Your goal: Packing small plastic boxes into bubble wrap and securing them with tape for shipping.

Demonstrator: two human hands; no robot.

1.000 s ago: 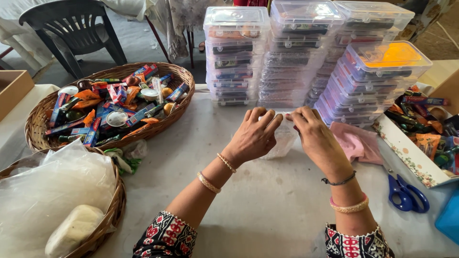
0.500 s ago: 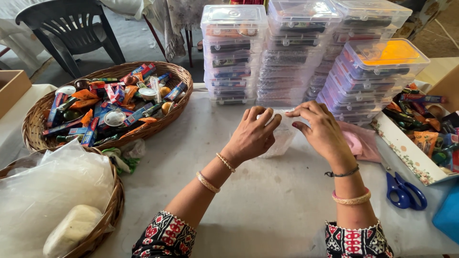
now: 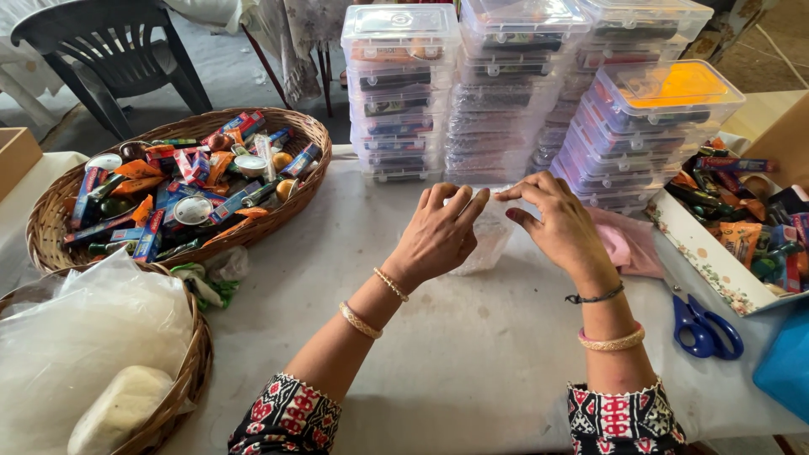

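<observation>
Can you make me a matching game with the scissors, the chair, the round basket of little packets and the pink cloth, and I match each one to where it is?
Things:
1. scissors
2. chair
3. basket of packets
4. pink cloth

Places:
A. on the floor beyond the table's far left
B. on the table, just right of the right hand
C. near the table's right edge, blue handles toward the person
D. on the table, left of the left hand

Pairs: 1-C, 2-A, 3-D, 4-B
</observation>
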